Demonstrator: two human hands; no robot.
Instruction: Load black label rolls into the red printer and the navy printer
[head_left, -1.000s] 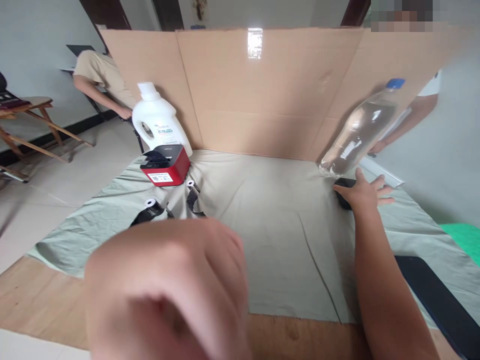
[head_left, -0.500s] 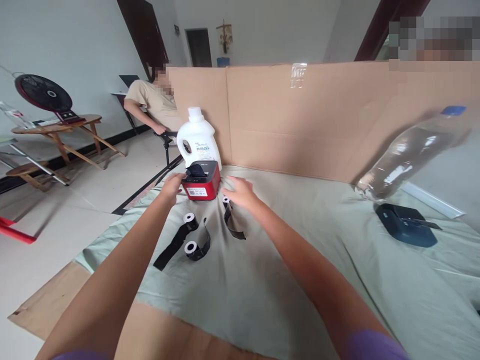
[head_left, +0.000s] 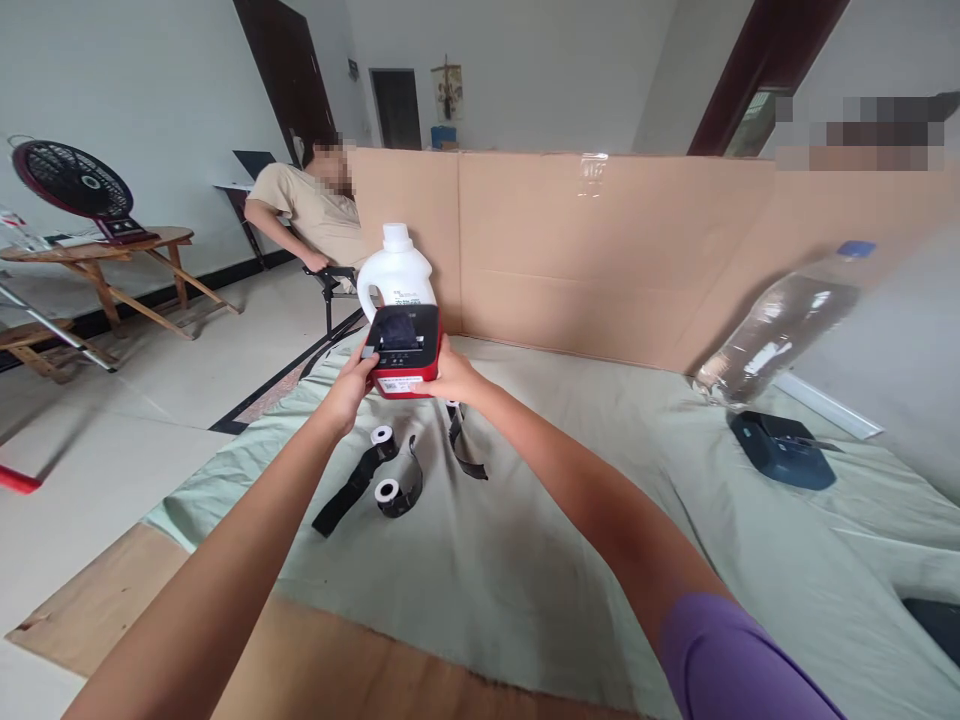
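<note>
Red-and-black boxy device [head_left: 433,350] held between left-hand fingers [head_left: 366,364] and right-hand fingers [head_left: 448,365]; black top [head_left: 424,325] tilted toward camera, white label [head_left: 397,384] seen on front, between thumbs.

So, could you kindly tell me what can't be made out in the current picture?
All in the head view:
White bottle's base: behind the red-and-black device.
Device's underside: facing away.
Top of the far black roll: partly behind the right hand.
White label's small print: too small.
Dark object, lower right: cut off by the edge.
</note>
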